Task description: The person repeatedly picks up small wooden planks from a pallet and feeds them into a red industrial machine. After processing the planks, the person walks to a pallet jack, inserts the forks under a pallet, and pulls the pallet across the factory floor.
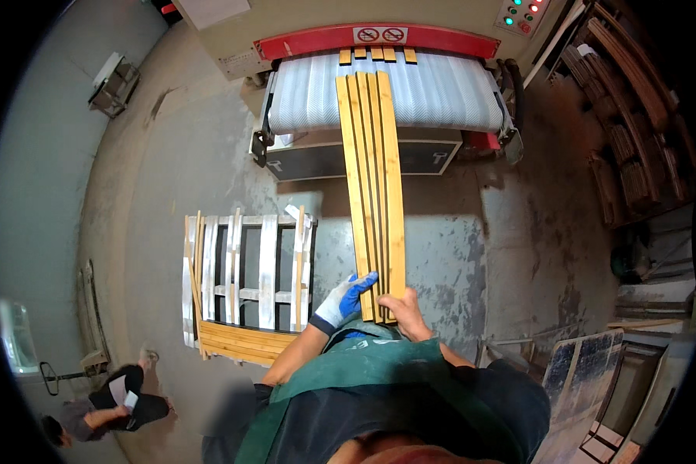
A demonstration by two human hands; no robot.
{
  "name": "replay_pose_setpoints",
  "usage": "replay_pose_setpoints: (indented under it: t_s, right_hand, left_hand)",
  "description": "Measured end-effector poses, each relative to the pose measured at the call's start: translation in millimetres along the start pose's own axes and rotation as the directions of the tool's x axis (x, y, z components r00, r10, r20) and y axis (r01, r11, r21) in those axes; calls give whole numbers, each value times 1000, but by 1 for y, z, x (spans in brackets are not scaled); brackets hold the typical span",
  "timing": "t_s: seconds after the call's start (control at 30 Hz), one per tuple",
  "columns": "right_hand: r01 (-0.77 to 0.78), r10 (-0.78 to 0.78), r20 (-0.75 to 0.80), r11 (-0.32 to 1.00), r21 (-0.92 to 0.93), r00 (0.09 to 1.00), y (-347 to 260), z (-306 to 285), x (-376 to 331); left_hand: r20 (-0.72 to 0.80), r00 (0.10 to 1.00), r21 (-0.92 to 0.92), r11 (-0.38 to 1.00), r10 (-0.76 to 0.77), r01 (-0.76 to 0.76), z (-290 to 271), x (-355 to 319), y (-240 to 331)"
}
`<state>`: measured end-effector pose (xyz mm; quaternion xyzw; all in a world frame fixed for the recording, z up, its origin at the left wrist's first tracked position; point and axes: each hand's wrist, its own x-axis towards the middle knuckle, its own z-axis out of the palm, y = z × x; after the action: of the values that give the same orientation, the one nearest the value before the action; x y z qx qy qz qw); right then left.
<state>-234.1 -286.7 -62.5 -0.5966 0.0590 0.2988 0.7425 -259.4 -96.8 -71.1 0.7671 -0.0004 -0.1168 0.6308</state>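
Several long yellow wooden slats point(393, 178) with dark edges stretch away from my body, slightly fanned. Their far ends lie over the near part of a pale conveyor belt point(456, 100). My left hand point(344, 300), in a white and blue glove, is closed on the near ends from the left side. On the right side, my bare right hand point(407, 311) grips the outermost slat close to its near end, fingers partly hidden beneath. Farther along the belt, the ends of more slats point(377, 53) stick out from under the machine's red bar point(309, 43).
Left of me a slatted pallet point(268, 263) carries a layer of similar slats point(247, 344) at its near end. A person point(127, 398) is low down at the far lower left. Stacked brown boards point(634, 147) stand at the right, and a worn panel point(584, 379) nearer me.
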Motion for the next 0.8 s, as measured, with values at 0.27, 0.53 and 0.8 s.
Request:
replay_pose_setpoints:
  t_s: [0.27, 0.53, 0.8]
  right_hand:
    - [130, -137, -124, 990, -56, 983, -21, 0, 17]
    - [126, -195, -164, 924, -360, 967, -41, -19, 47]
    - [100, -108, -162, 993, -58, 981, -59, -21, 79]
  left_hand:
    - [74, 947, -655, 701, -313, 283, -1, 40, 40]
    - [-155, 946, -19, 959, -284, 284, -27, 60, 49]
    - [-142, 976, 147, 978, 166, -145, -61, 62, -35]
